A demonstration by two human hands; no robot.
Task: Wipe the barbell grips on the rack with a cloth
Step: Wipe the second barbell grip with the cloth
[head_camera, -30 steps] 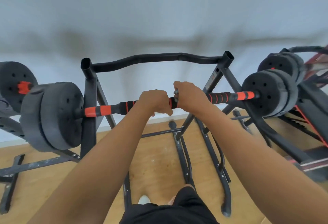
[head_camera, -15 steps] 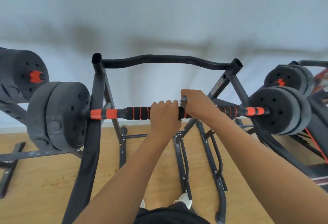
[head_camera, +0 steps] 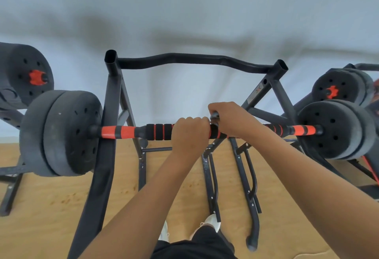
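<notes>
while both hands wrap the barbell (head_camera: 160,132) mid-bar on the rack (head_camera: 106,127), the left hand (head_camera: 189,132) steadies and the right hand (head_camera: 230,122) clamps a grey scrap, probably the cloth (head_camera: 214,115); wiping looks underway, and next calls for sliding right along the striped grip.

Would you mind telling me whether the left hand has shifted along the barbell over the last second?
Yes. The left hand has slid toward the right hand, away from the left weight plates; more black ribbed grip now shows between them.

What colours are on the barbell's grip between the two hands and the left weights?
Black foam with orange bands on the grip, clearest in the head view.
</notes>
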